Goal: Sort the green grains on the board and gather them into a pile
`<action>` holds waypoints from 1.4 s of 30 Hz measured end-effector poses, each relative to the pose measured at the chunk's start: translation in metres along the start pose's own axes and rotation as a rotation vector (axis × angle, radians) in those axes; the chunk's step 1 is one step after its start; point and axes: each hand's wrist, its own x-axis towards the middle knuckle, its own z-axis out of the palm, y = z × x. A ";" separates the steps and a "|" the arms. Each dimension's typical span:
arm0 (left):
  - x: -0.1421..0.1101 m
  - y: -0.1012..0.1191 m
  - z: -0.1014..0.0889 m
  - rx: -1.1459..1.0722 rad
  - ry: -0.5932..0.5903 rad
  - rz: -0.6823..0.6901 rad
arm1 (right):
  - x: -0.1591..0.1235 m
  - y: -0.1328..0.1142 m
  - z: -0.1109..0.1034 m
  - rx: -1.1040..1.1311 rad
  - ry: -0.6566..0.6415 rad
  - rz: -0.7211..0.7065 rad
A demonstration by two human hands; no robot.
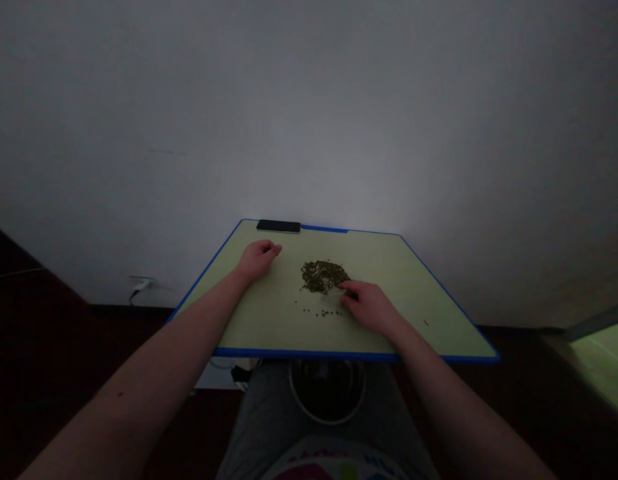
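The pile of small greenish grains [319,272] lies on a pale, blue-edged table [419,287]. Just right of the pile, the right hand [369,305] pinches a see-through piece [331,297] between thumb and fingers — its exact shape is too faint to tell — at the pile's near edge. Left of the pile, the left hand [259,259] rests loosely curled; I cannot tell whether its fingertips meet. Beyond the pile, to the left, lies a dark phone-like slab [279,227]; nearer the person than the pile, below the table edge, sits a metal-rimmed bowl [327,422].
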 end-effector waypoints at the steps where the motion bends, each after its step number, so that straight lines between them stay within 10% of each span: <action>1: 0.000 0.000 0.000 -0.001 -0.003 0.001 | 0.002 -0.002 0.001 -0.019 -0.010 -0.013; 23: 0.001 -0.005 0.001 0.003 0.005 0.004 | 0.033 -0.032 0.005 -0.084 -0.237 -0.495; 28: 0.010 -0.008 0.003 0.240 0.087 -0.073 | 0.027 -0.027 0.002 -0.075 -0.210 -0.462; 42: 0.063 -0.022 0.022 0.874 -0.216 0.010 | 0.019 -0.015 -0.002 -0.097 -0.161 -0.371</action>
